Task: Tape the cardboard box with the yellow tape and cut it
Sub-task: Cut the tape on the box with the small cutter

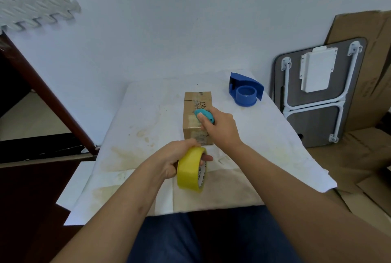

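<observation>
A small brown cardboard box point(193, 108) stands on the white-covered table point(148, 119), with old clear tape on its top and front. My left hand point(173, 158) grips a roll of yellow tape point(190, 170) upright just in front of the box, fingers through its core. My right hand point(220, 127) rests over the box's right side and holds a small teal cutter point(204, 114) against the box top, thumb pressed on it. Whether a strip of tape runs from the roll to the box cannot be made out.
A blue tape dispenser point(246, 90) sits at the table's back right. A folded lap table point(317, 93) and flattened cardboard point(370, 55) lean against the wall on the right. Dark wooden furniture point(31, 93) stands on the left. The table cover is stained.
</observation>
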The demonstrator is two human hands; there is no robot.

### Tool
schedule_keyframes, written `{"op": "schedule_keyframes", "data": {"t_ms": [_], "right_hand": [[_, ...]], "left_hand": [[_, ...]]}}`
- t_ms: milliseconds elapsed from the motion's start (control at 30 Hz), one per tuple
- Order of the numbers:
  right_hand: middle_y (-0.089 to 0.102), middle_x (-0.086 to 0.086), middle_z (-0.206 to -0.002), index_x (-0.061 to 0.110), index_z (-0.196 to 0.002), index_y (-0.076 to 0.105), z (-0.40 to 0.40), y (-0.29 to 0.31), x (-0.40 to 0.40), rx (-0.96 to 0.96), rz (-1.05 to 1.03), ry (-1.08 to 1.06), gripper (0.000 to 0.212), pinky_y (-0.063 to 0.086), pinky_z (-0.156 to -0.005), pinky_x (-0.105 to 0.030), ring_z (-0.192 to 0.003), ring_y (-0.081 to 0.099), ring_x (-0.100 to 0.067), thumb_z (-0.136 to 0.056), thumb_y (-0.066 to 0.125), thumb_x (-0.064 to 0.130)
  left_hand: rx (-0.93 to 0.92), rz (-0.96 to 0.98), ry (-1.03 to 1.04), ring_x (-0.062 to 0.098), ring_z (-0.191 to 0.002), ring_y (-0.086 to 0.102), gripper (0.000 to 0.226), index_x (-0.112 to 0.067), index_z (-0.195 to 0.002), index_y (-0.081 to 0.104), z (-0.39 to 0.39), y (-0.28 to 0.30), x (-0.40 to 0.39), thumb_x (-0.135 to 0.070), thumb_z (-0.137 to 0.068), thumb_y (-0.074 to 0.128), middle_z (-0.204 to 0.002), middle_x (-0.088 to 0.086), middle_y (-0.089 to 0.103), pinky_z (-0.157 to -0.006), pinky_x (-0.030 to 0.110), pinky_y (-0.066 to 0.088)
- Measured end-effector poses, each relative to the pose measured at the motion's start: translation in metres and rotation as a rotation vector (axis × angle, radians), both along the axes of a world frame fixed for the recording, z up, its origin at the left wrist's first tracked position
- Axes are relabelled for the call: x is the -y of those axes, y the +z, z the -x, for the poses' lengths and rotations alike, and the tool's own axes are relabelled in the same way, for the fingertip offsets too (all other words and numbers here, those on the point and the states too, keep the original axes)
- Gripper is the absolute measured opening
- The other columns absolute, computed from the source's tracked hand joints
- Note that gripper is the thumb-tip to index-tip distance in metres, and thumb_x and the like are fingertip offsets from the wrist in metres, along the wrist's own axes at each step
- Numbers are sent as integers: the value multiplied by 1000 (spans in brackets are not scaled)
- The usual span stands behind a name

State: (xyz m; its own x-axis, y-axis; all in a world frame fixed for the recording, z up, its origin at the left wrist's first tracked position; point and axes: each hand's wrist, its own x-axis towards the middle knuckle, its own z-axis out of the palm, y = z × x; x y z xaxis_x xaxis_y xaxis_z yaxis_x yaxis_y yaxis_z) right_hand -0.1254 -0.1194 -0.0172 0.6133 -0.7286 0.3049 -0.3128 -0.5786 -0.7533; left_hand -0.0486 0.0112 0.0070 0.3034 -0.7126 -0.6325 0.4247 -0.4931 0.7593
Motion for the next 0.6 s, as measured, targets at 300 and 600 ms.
{"op": "schedule_keyframes", "data": {"t_ms": [300, 600], "right_hand": [[72, 0, -92, 22, -112, 61, 0, 3, 8, -14, -155, 36, 32, 58, -78, -44, -86, 68, -17, -96, 46, 45], [68, -4, -78, 12, -128, 50, 13, 37, 16, 142, -545, 195, 31, 54, -59, -22, -62, 67, -11, -102, 45, 27]], "left_hand": [[27, 69, 45, 20, -46, 66, 27, -8, -122, 59, 7, -3, 2, -21, -100, 48, -98, 27, 74, -51, 27, 57], [14, 71, 50, 22, -46, 65, 23, -6, -115, 58, 6, -4, 3, -17, -101, 42, -98, 29, 73, -59, 31, 56]]}}
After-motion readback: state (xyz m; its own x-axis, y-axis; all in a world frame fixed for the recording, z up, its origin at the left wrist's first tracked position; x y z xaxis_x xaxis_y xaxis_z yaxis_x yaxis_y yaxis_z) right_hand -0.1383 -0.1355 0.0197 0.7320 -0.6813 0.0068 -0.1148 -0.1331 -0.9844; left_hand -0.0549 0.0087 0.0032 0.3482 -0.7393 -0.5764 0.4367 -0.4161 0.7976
